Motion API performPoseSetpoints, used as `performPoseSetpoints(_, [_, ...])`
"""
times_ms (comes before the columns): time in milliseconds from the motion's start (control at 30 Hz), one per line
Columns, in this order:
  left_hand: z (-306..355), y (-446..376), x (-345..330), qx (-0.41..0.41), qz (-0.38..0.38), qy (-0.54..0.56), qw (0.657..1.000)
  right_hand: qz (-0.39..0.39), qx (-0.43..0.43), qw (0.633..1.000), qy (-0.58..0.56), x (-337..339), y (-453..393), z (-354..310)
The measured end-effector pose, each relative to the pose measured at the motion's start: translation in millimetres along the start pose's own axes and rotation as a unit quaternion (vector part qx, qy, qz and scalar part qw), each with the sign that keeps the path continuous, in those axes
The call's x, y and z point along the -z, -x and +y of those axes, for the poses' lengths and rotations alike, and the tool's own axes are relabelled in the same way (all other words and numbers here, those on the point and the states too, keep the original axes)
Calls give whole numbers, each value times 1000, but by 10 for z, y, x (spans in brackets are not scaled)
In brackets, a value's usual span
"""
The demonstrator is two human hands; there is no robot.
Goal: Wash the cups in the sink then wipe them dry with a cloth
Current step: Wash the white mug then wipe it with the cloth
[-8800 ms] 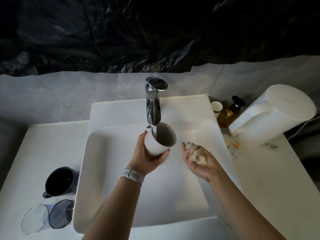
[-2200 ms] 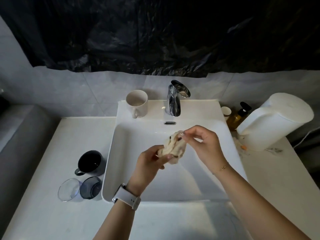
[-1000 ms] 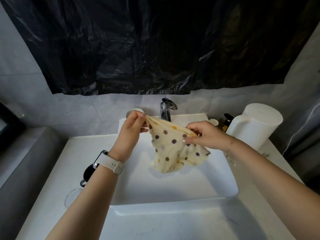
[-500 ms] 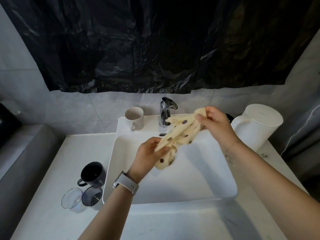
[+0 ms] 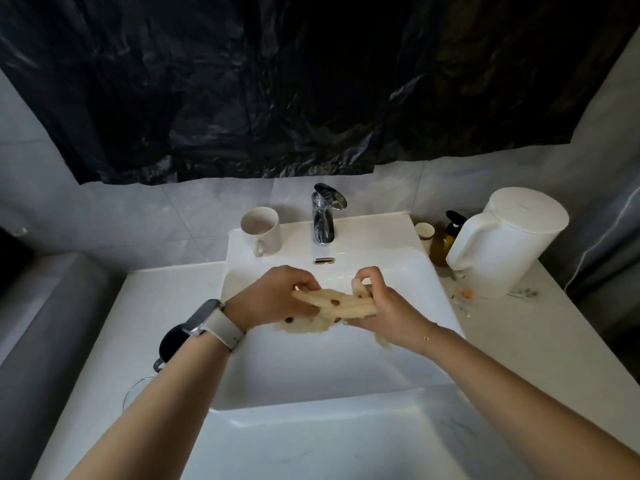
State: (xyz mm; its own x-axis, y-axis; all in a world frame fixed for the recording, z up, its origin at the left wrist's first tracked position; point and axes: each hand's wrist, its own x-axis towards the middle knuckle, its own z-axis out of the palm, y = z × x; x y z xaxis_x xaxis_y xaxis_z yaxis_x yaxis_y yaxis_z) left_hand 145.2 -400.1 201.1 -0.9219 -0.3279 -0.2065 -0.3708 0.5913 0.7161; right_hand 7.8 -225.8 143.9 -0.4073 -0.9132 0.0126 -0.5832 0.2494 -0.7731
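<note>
From the head view, the white mug (image 5: 261, 230) stood upright on the back ledge of the sink (image 5: 311, 368), just left of the tap (image 5: 325, 216), from which no water could be seen running. Standing apart like that, it looked already washed, though whether it had been wiped could not be told. A dark mug (image 5: 170, 344) sat on the counter (image 5: 519, 348) to the left of the basin, mostly hidden behind the left forearm, and the rim of a clear glass (image 5: 133, 393) showed nearer the camera beside it (a second glass may have lain under the arm). Those seemed yet to be washed, so the job looked under halfway, with all the drying probably ahead.

Both hands were over the basin, close together, with the spotted cloth (image 5: 341, 304) bunched into a rope between them. The left hand (image 5: 277, 297) had its fingers curled down round one end, knuckles up, a watch on its wrist. The right hand (image 5: 384, 308) gripped the other end, palm turned partly up, thumb and forefinger pinching a fold that stuck upward. The pose suggested wringing. A white kettle (image 5: 502, 244) and a soap bottle (image 5: 446, 240) stood to the right.
</note>
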Motion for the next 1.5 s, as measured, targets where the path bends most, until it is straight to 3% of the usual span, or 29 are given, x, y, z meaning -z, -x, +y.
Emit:
performPoseSetpoints(167, [-330, 2, -23, 9, -24, -73, 997, -92, -19, 995, -26, 112, -6, -39])
performPoseSetpoints(267, [-566, 20, -204, 12, 37, -182, 983, -111, -27, 988, -105, 101, -29, -1])
performPoseSetpoints(333, [-683, 126, -423, 54, 70, -207, 974, -116, -36, 988, -91, 76, -15, 12])
performPoseSetpoints(400, [-747, 221, -608, 154, 70, -78, 983, -120, -51, 986, -103, 36, -5, -16])
performPoseSetpoints(433, [-756, 253, -642, 214, 50, 59, 974, -113, -64, 983, -132, 18, 2, -40])
performPoseSetpoints(467, [-769, 264, -659, 270, 28, 235, 933, -98, -79, 977, -170, 1, 7, -70])
performPoseSetpoints(533, [-762, 310, -679, 330, -28, 559, 760, -52, -96, 970, -216, -26, 6, -131])
performPoseSetpoints(567, [-747, 336, -687, 332, -60, 651, 680, -30, -97, 968, -228, -44, -1, -159])
performPoseSetpoints(633, [-649, 343, -718, 309, -156, 742, 574, -7, -85, 964, -253, -122, -9, -218])
performPoseSetpoints(700, [-502, 273, -772, 282, -201, 788, 509, 0, -50, 966, -255, -266, 10, -281])
performPoseSetpoints(733, [-396, 233, -776, 293, -189, 808, 476, 0, -26, 970, -241, -344, 28, -316])
performPoseSetpoints(867, [-216, -75, -871, 292, -72, 831, 468, 32, 45, 984, -170, -618, 97, -268])
performPoseSetpoints(933, [-263, -161, -889, 291, -69, 863, 407, 98, 41, 982, -156, -673, 146, -214])
performPoseSetpoints(967, [-228, -170, -853, 288, -18, 853, 435, 138, 29, 975, -169, -700, 179, -187])
performPoseSetpoints(1000, [-197, -187, -853, 287, 24, 851, 439, 170, 7, 964, -205, -723, 219, -193])
performPoseSetpoints(1033, [-143, -195, -837, 288, 56, 854, 430, 188, -25, 948, -255, -745, 247, -201])
performPoseSetpoints(1067, [-83, -185, -824, 278, 83, 874, 391, 195, -60, 933, -297, -750, 267, -220])
performPoseSetpoints(1100, [-90, -211, -846, 278, 106, 874, 384, 194, -95, 923, -317, -734, 275, -230])
performPoseSetpoints(1133, [-86, -207, -845, 280, 128, 871, 384, 179, -119, 921, -325, -694, 277, -230])
performPoseSetpoints(1233, [11, -148, -802, 285, 164, 839, 434, 95, -108, 947, -288, -475, 280, -134])
performPoseSetpoints(1267, [41, -158, -782, 284, 170, 838, 433, 65, -76, 971, -217, -405, 282, -105])
performPoseSetpoints(1333, [100, -207, -772, 284, 184, 841, 422, 4, 6, 998, 55, -358, 247, -41])
performPoseSetpoints(1400, [79, -306, -853, 297, 180, 834, 428, -11, 56, 951, 303, -446, 137, 43])
performPoseSetpoints(1500, [-49, -435, -986, 301, 214, 827, 424, -11, -23, 914, 404, -502, -68, -21])
